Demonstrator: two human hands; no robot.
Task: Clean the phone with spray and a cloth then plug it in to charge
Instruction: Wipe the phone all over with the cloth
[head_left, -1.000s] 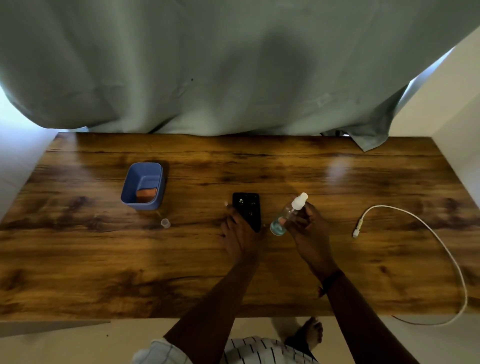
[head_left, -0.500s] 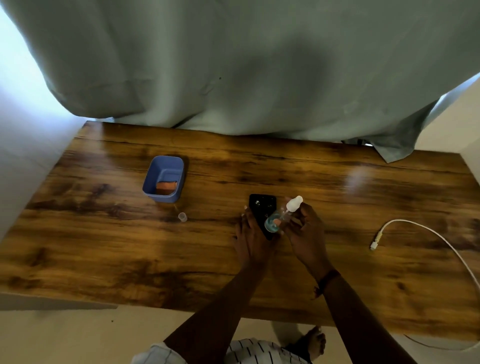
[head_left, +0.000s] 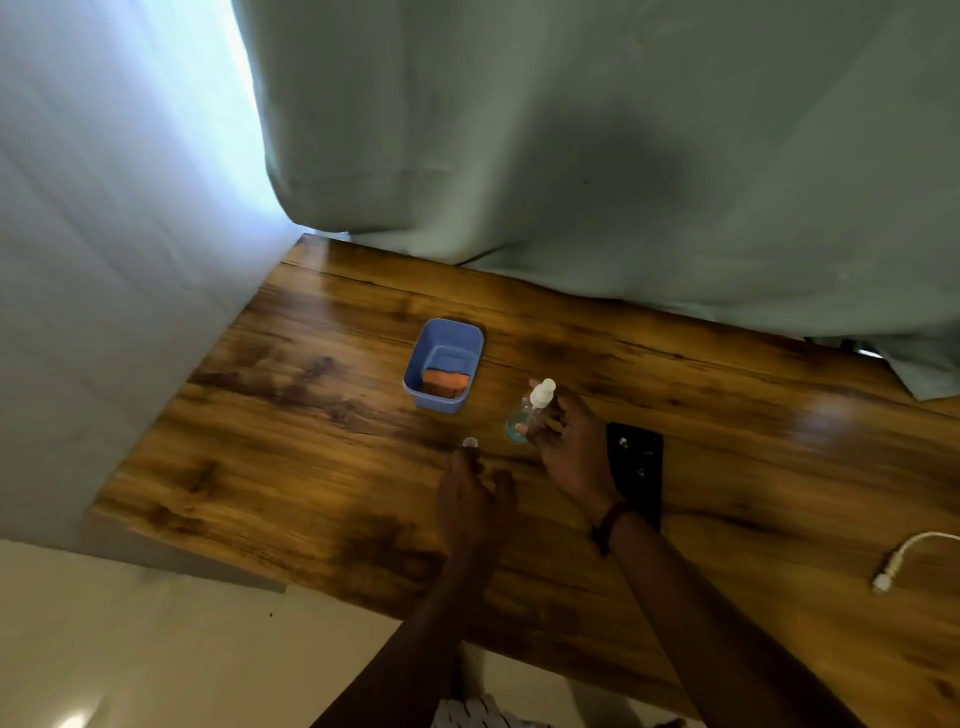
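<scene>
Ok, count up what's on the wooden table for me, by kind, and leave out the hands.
spray bottle: 1
clear cap: 1
black phone: 1
blue tub: 1
orange cloth: 1
white charging cable: 1
Total: 6

The wooden table (head_left: 311, 467) bears a blue tub (head_left: 437, 403), cap (head_left: 470, 442), black phone (head_left: 636, 467) and cable (head_left: 883, 578).

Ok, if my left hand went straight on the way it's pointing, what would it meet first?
Likely the cap, on the table just beyond the fingertips of the left hand; whether they touch it is unclear. The tub lies farther on.
</scene>
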